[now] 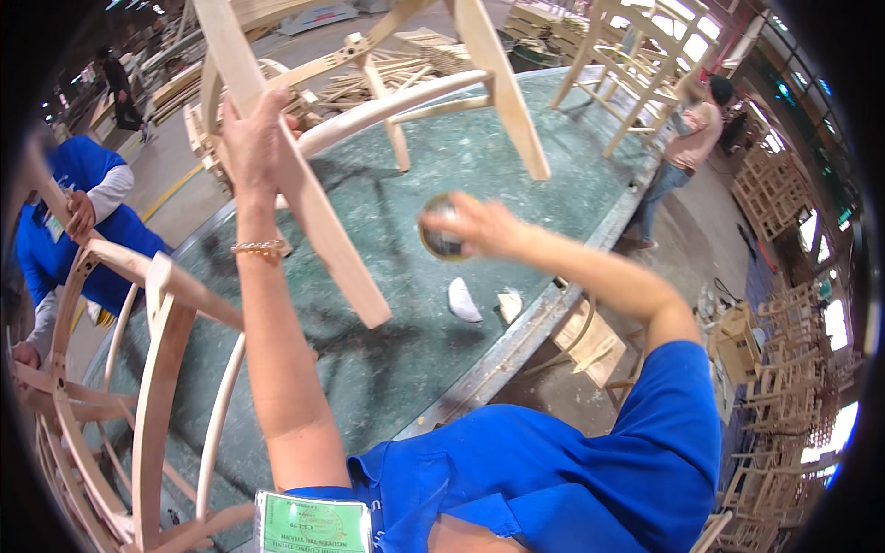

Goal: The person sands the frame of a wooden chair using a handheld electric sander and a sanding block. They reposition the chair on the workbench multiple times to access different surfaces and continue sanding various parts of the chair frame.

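Note:
My left hand (253,143) is wrapped round a leg of a bare wooden chair (332,235), which is tipped on the green tabletop (572,184) with its legs and rails showing. To the right of that leg, over the table, my right hand (489,226) grips a round, dark, puck-like tool (442,241) with a yellowish rim. Motion blurs it, and its exact kind is unclear. The tool is apart from the leg. Below it lie a white half-round pad (463,300) and a smaller whitish piece (509,306).
Another wooden chair frame (166,369) stands close on my left, with a co-worker in blue (92,203) beyond it. A chair (636,83) stands at the table's far right, near a person in a pink top (696,134). Stacked wooden parts (387,74) lie behind.

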{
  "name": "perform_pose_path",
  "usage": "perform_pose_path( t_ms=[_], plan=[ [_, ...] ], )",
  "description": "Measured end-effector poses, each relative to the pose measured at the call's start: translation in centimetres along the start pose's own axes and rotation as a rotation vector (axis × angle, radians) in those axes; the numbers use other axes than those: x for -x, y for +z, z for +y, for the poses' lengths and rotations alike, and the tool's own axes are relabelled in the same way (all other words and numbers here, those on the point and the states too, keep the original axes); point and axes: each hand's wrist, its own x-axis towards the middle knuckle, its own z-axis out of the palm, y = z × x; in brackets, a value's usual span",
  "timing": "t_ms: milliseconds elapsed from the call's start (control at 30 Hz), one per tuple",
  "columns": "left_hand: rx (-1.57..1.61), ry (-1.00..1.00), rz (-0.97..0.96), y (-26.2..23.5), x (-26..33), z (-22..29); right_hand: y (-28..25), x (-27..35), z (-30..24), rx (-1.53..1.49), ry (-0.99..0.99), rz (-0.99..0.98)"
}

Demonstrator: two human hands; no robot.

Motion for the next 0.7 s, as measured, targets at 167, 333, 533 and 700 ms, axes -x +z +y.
perform_pose_path(
  t_ms=[167, 333, 533, 700],
  plan=[
    [0.029, 0.001, -0.018, 0.1, 0.9, 0.7, 9.5, 5.1, -11.9, -0.506, 0.143, -0.205],
    [0.002, -0.034, -0.034, 0.6, 1.3, 0.5, 17.2, 6.9, -19.7, -0.739, 0.157, -0.072],
    [0.032, 0.017, -0.051, 0.7, 2.7, 0.3, 15.4, 5.0, -20.5, -1.049, 0.476, 0.05],
    [0.049, 0.043, -0.013, 1.8, 5.7, 0.0, 6.8, 2.0, -15.6, -1.752, 0.681, 0.477]
  ],
)
